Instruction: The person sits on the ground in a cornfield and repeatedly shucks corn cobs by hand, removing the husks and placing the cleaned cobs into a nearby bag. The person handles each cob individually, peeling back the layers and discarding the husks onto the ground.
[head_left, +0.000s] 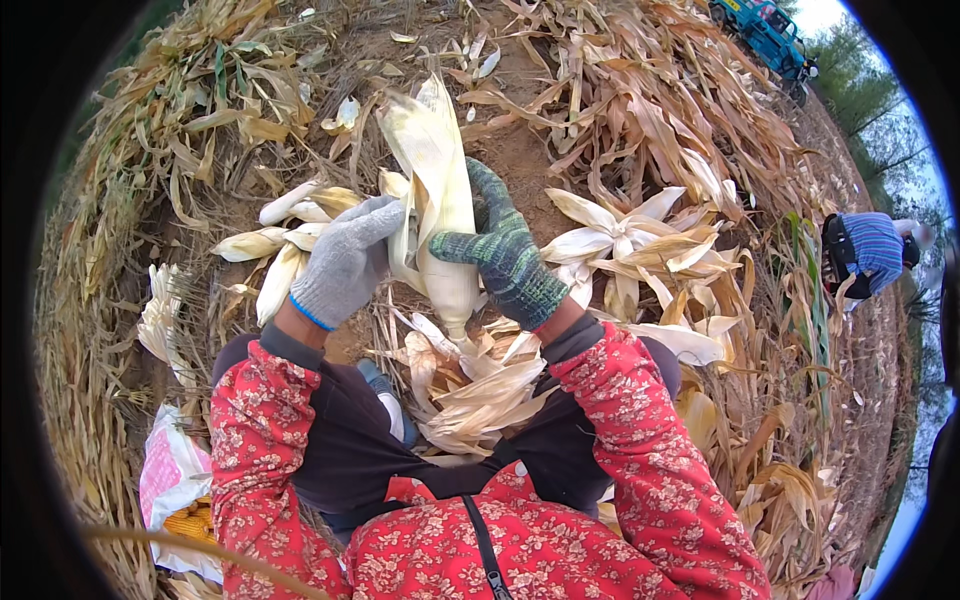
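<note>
An ear of corn (448, 202) in pale dry husk is held up in front of me, its stalk end pointing toward my lap. My right hand (510, 251), in a green and dark knitted glove, grips it with the thumb across the husk. At its left side my left hand (349, 251), in a grey glove, pinches a loosened strip of husk (405, 247). The kernels are hidden by the leaves. Several husked-over ears (281, 277) lie on the soil just beyond my left hand. Loose dry husks (480, 397) are heaped between my legs.
Opened husks (622, 240) lie right of my right hand. A white and pink sack (169, 480) at lower left holds yellow corn ears (191, 521). Dry stalks (637, 97) cover the ground ahead. A person (870, 251) bends far right; a blue vehicle (769, 37) stands beyond.
</note>
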